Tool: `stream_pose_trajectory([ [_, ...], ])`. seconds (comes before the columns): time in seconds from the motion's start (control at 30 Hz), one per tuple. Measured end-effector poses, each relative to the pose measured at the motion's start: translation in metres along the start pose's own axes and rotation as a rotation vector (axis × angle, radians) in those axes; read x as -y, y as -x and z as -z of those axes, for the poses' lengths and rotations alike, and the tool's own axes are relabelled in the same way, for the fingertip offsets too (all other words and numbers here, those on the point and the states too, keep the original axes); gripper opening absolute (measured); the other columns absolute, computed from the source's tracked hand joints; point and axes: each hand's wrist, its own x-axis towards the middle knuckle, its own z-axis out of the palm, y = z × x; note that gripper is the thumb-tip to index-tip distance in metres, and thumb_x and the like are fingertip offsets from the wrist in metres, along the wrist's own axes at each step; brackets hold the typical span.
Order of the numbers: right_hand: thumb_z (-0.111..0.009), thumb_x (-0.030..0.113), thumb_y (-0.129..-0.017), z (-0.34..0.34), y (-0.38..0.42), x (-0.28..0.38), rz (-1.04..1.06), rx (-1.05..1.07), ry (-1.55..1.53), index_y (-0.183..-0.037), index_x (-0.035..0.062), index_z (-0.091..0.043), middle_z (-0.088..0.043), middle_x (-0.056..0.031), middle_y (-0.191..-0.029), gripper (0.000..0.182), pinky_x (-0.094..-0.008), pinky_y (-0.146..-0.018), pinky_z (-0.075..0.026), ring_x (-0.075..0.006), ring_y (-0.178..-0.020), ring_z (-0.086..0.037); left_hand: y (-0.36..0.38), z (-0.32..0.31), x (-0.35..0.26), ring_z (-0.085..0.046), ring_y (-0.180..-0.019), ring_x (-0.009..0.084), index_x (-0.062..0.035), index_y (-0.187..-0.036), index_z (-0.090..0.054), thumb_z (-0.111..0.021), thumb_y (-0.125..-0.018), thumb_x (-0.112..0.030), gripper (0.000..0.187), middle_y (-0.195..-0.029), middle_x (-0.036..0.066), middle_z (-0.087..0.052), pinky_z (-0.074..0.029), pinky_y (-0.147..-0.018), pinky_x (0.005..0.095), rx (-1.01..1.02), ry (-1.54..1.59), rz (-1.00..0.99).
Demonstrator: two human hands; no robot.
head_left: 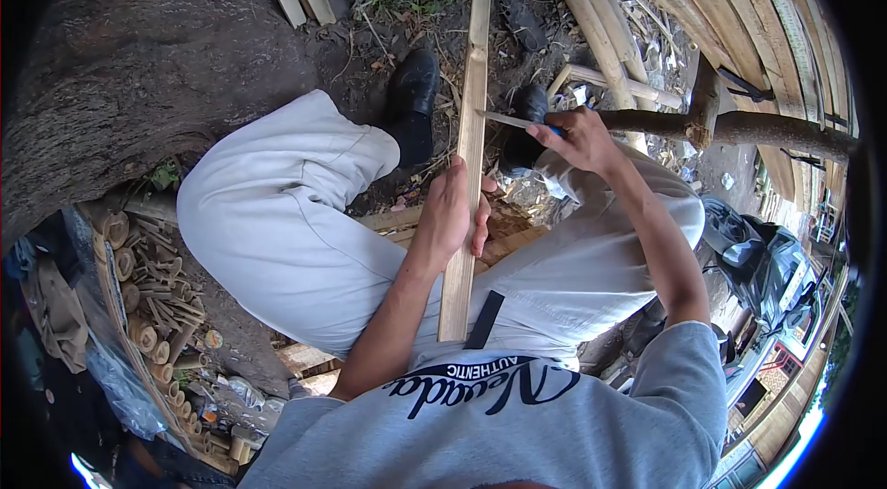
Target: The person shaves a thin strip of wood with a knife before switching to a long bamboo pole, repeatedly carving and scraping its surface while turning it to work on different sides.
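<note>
A long, pale bamboo strip (473,73) runs from the top of the view down to my lap. My left hand (450,216) is wrapped round its lower part, with fingertips showing at the strip's right edge. My right hand (582,140) is closed on the blue handle of a knife (505,119). The blade points left, and its tip is at the strip's right edge, above my left hand. Below my left hand, the strip's lower end lies near my shirt, beside a dark strap.
A thick trunk (148,73) fills the upper left. Cut bamboo pieces (152,304) are piled at the lower left. Long bamboo strips (730,8) and a branch (767,133) are at the right, above black plastic bags (758,267). My shoes (413,87) rest on littered soil.
</note>
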Motion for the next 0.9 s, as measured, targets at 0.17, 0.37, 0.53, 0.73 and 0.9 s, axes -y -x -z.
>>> stream_pose_trajectory([
  [0.17, -0.057, 0.058, -0.093, -0.016, 0.001, -0.01, 0.038, 0.125, -0.068, -0.09, 0.0039, -0.075, -0.054, -0.0209, -0.054, 0.057, -0.0456, -0.061, -0.05, -0.039, -0.059, -0.062, -0.001, 0.001, 0.002, -0.047, -0.034, 0.0145, 0.0034, -0.101, -0.055, -0.021, -0.106, -0.054, 0.067, -0.056, 0.004, -0.048, -0.04, -0.03, 0.0293, 0.0, -0.011, 0.002],
  [0.37, -0.056, 0.051, -0.096, -0.01, -0.025, -0.013, -0.091, -0.115, -0.159, -0.079, -0.0023, -0.067, -0.046, -0.0202, -0.054, 0.057, -0.0435, -0.056, -0.043, -0.0375, -0.052, -0.051, -0.003, -0.006, 0.002, -0.046, -0.034, 0.0142, 0.0023, -0.1, -0.054, -0.02, -0.106, -0.053, 0.065, -0.056, 0.004, -0.048, -0.039, -0.03, 0.0294, -0.01, 0.003, 0.019],
  [0.53, -0.06, 0.056, -0.092, -0.016, -0.003, -0.013, 0.151, 0.04, -0.086, -0.08, 0.0033, -0.073, -0.053, -0.0183, -0.053, 0.056, -0.0433, -0.055, -0.048, -0.0367, -0.056, -0.061, 0.0, -0.003, -0.003, -0.046, -0.034, 0.0139, 0.0019, -0.1, -0.054, -0.022, -0.106, -0.054, 0.065, -0.057, 0.004, -0.048, -0.04, -0.031, 0.0291, -0.003, 0.015, 0.043],
  [0.73, -0.059, 0.051, -0.094, -0.032, -0.021, -0.013, 0.058, -0.106, -0.252, -0.081, 0.0038, -0.073, -0.054, -0.0162, -0.052, 0.051, -0.043, -0.054, -0.047, -0.0365, -0.053, -0.059, -0.006, 0.002, 0.001, -0.046, -0.035, 0.0139, 0.0021, -0.101, -0.055, -0.022, -0.105, -0.055, 0.066, -0.058, 0.004, -0.048, -0.04, -0.032, 0.029, -0.056, -0.055, 0.005],
  [0.9, -0.06, 0.052, -0.093, -0.019, -0.001, -0.003, 0.147, -0.091, 0.032, -0.078, 0.0057, -0.073, -0.053, -0.016, -0.052, 0.05, -0.044, -0.053, -0.046, -0.0361, -0.051, -0.058, 0.0, 0.002, -0.008, -0.045, -0.035, 0.0139, 0.0022, -0.102, -0.055, -0.022, -0.106, -0.053, 0.064, -0.058, 0.004, -0.048, -0.039, -0.031, 0.0297, -0.017, 0.03, 0.033],
])
